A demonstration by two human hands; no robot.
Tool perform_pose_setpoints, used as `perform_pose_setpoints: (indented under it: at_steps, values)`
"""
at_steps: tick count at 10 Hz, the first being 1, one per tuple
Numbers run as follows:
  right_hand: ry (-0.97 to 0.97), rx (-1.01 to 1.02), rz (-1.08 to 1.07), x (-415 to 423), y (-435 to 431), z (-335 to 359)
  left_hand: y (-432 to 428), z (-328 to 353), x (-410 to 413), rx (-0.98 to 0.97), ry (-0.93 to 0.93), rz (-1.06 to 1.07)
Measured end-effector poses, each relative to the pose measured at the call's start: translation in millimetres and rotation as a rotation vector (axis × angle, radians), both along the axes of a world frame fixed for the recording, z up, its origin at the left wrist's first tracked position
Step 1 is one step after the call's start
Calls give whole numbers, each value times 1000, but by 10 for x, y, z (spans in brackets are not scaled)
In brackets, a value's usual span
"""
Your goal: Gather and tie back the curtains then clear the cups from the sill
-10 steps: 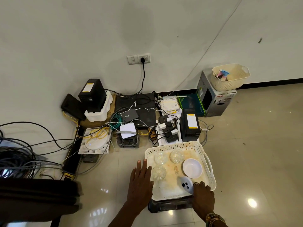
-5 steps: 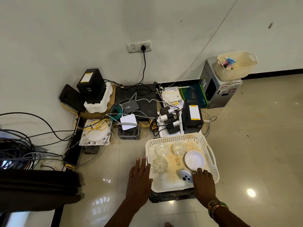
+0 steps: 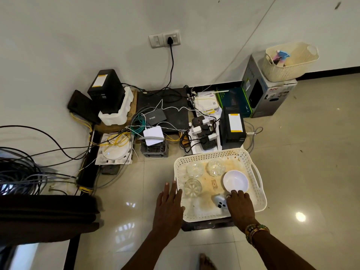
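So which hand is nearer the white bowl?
Right. The right hand is inside the basket, its fingertips at the bowl's near rim. The left hand lies flat at the basket's left wall, with a glass between it and the bowl.

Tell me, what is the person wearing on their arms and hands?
Both arms are bare, with no sleeves. The right wrist wears stacked beaded bracelets in brown, green and orange. A small ring sits on one finger of the right hand. The left hand wears nothing.
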State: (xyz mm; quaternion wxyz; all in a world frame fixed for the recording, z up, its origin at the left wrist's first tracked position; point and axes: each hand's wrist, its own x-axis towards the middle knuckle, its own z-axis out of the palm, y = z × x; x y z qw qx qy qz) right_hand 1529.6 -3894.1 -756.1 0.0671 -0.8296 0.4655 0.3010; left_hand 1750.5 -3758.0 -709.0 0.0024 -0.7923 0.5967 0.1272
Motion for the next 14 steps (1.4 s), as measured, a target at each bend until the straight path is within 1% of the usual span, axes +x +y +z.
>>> perform_pose_setpoints:
  at_steps: [1,2,3,4,5,6,7,9,10,11,12,13,14]
  values:
    - [-24,-22,-20,54,-8,46,-44,-29,-4,-16,17,-4]
    - [-123,-54,-24,81,-8,72,-48,-80,-8,-15,36,-10]
    - [-145,-49,-45,62,-2,35,-53,-106,-35,-19,71,13]
    - [-126,-84,10,30,-23,5,-81,-115,-80,3,100,20]
    - [-44,-43,18,53,-79,87,-102,-124,-95,34,100,11]
    - [16,-48,81,85,-97,154,-106,-170,-106,51,121,16]
    - [25,-82,91,51,-95,147,-137,-118,-126,53,157,12]
    - [6,-100,19,22,-119,142,-142,-79,-91,14,195,58]
    - [-6,-121,-18,-19,-127,95,-109,-59,-49,87,202,61]
    - [-60,-88,-64,1,-122,135,-104,-19,-12,95,171,62]
    - [-166,-95,-101,-30,-97,49,-110,-28,5,82,158,45]
    - [-339,-112,-130,-82,-91,-9,-123,18,45,57,65,-41]
    - [-330,-108,-143,-23,-43,130,-171,58,34,-50,-16,-137]
